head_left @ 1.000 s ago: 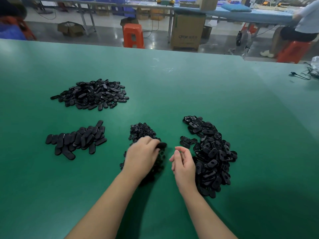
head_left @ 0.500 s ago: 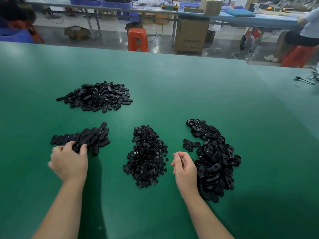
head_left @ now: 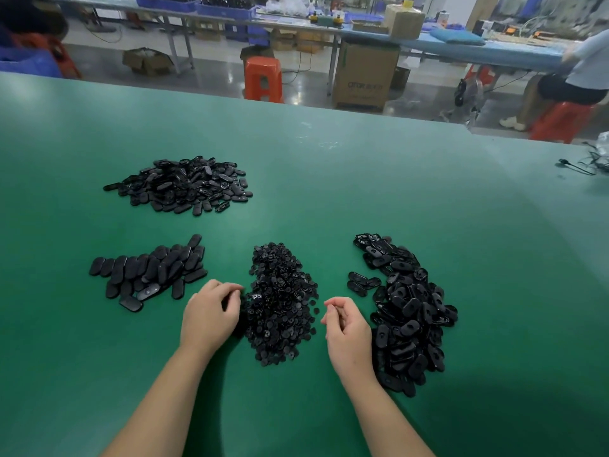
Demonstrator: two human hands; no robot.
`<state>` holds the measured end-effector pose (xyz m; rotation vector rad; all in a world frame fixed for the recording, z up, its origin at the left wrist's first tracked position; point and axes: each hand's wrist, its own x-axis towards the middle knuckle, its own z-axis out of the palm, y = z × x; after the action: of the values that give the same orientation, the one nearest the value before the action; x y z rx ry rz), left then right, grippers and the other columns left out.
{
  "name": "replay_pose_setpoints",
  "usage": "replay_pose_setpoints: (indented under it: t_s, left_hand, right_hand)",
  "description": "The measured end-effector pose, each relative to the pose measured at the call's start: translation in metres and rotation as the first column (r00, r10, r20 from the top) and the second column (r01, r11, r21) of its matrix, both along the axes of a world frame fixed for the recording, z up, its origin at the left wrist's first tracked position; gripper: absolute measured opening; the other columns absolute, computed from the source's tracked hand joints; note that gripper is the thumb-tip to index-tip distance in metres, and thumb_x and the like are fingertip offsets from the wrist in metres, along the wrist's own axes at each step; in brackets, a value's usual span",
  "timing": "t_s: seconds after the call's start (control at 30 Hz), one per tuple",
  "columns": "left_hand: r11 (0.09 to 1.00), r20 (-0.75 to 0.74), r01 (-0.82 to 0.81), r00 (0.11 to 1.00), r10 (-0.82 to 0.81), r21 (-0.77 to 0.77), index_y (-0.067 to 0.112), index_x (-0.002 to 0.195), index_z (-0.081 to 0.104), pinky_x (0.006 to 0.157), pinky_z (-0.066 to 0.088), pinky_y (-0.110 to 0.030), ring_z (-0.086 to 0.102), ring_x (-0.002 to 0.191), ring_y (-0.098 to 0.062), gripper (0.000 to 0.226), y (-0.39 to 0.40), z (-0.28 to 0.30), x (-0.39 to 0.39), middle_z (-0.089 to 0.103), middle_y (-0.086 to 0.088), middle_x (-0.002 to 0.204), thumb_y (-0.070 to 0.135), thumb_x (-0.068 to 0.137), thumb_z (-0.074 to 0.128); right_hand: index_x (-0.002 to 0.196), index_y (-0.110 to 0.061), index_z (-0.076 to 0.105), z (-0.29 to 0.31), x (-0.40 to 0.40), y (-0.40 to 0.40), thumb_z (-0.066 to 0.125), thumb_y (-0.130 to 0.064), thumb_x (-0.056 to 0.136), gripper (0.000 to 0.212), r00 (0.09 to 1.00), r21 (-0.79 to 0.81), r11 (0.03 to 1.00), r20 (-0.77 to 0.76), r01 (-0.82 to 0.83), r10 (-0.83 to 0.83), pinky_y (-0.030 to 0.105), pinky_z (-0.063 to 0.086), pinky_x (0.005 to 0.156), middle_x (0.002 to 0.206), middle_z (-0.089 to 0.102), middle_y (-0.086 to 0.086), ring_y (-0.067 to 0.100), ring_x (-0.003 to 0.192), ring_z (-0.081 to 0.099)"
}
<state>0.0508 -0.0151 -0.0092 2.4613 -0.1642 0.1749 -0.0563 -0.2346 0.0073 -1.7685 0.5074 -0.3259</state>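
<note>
Four heaps of black plastic parts lie on the green table (head_left: 346,192). Small round parts make up the centre heap (head_left: 283,301). To its right is a heap of oval parts with holes (head_left: 405,311). Smooth oval covers (head_left: 148,272) lie in overlapping rows at the near left, and a loose oval heap (head_left: 179,186) sits farther back. My left hand (head_left: 211,316) has its curled fingertips at the left edge of the centre heap; any part between them is hidden. My right hand (head_left: 349,331) rests loosely curled between the centre and right heaps, with nothing visible in it.
A black cable (head_left: 576,166) lies at the table's far right. Beyond the far edge stand an orange stool (head_left: 263,79) and a cardboard box (head_left: 362,77). A seated person (head_left: 580,77) works at a blue bench.
My left hand went from the centre heap to the rows of covers at the left, then came back to the centre heap's edge. My right hand stayed where it was.
</note>
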Motion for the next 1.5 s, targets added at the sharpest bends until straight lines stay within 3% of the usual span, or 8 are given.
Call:
replay_pose_setpoints:
  t_s: [0.2,0.4,0.63,0.87,1.1,1.23,1.37,1.5]
  left_hand:
    - [1.000,-0.016,0.017,1.000,-0.017,0.010,0.032,0.100,0.074,0.068,0.046,-0.030,0.057,0.075,-0.001,0.012,0.001,0.000,0.002,0.059,0.020,0.089,0.029,0.093,0.066]
    - [1.000,0.000,-0.005,1.000,0.005,-0.007,0.032,0.095,0.076,0.065,0.040,-0.030,0.056,0.070,-0.001,0.012,0.000,0.000,0.002,0.059,0.018,0.085,0.031,0.095,0.064]
    - [1.000,-0.003,0.014,1.000,-0.014,-0.006,0.034,0.094,0.078,0.059,0.040,-0.027,0.056,0.072,-0.004,0.008,0.001,0.001,0.003,0.059,0.017,0.083,0.032,0.093,0.071]
    - [1.000,-0.007,0.009,1.000,-0.009,-0.009,0.034,0.085,0.069,0.063,0.045,-0.029,0.055,0.075,-0.003,0.009,0.000,0.001,0.004,0.057,0.018,0.085,0.029,0.092,0.072]
    - [1.000,-0.005,-0.018,1.000,0.018,-0.021,0.029,0.085,0.060,0.060,0.038,-0.028,0.052,0.075,0.000,0.014,0.000,-0.001,0.004,0.054,0.017,0.086,0.023,0.095,0.067]
    - [0.995,-0.021,-0.065,0.998,0.064,-0.077,0.029,0.086,0.053,0.054,0.037,-0.030,0.053,0.061,-0.005,0.017,-0.001,-0.001,0.004,0.058,0.014,0.077,0.021,0.098,0.062]
    - [0.992,-0.038,-0.078,0.996,0.075,-0.101,0.030,0.086,0.051,0.048,0.033,-0.028,0.050,0.050,-0.011,0.018,-0.001,0.000,0.002,0.060,0.012,0.069,0.021,0.099,0.061]
    - [0.990,-0.038,-0.076,0.997,0.072,-0.116,0.029,0.087,0.053,0.049,0.033,-0.027,0.051,0.051,-0.009,0.016,-0.001,0.002,0.001,0.061,0.013,0.072,0.022,0.099,0.062]
  right_hand:
    - [0.105,-0.024,0.065,0.003,0.005,-0.005,0.052,-0.015,0.103,0.016,0.997,-0.279,0.960,-0.076,-0.034,0.013,0.008,0.040,0.066,0.101,0.058,-0.006,0.001,0.076,0.054]
    - [0.138,-0.014,0.052,0.021,0.030,-0.034,0.043,-0.029,0.107,0.035,0.911,-0.722,0.634,-0.408,-0.278,-0.065,0.023,0.046,0.068,0.132,0.041,-0.001,0.014,0.076,0.056]
    - [0.124,-0.016,0.058,0.022,0.039,-0.049,0.044,-0.029,0.107,0.025,0.852,-0.747,0.519,-0.520,-0.416,-0.065,0.029,0.049,0.073,0.128,0.050,0.001,0.019,0.097,0.062]
    - [0.131,-0.020,0.055,0.021,0.036,-0.050,0.054,-0.031,0.104,0.029,0.890,-0.729,0.582,-0.455,-0.361,-0.018,0.027,0.043,0.068,0.128,0.049,-0.001,0.017,0.086,0.059]
    - [0.119,-0.019,0.060,0.025,0.038,-0.053,0.058,-0.032,0.102,0.022,0.866,-0.695,0.606,-0.499,-0.388,-0.018,0.032,0.051,0.078,0.121,0.053,0.000,0.020,0.096,0.063]
    - [0.110,-0.018,0.063,0.030,0.039,-0.052,0.062,-0.026,0.100,0.013,0.910,-0.594,0.737,-0.408,-0.323,0.070,0.031,0.052,0.085,0.109,0.061,0.000,0.017,0.092,0.061]
    - [0.087,-0.030,0.069,0.031,0.032,-0.044,0.071,-0.020,0.094,0.013,0.987,-0.218,0.966,-0.109,-0.140,0.118,0.019,0.051,0.058,0.092,0.057,-0.001,0.010,0.065,0.056]
    - [0.088,-0.033,0.075,0.025,0.019,-0.036,0.070,-0.016,0.094,0.019,0.999,0.166,0.986,0.012,-0.036,0.035,0.024,0.044,0.047,0.065,0.059,-0.003,0.010,0.049,0.047]
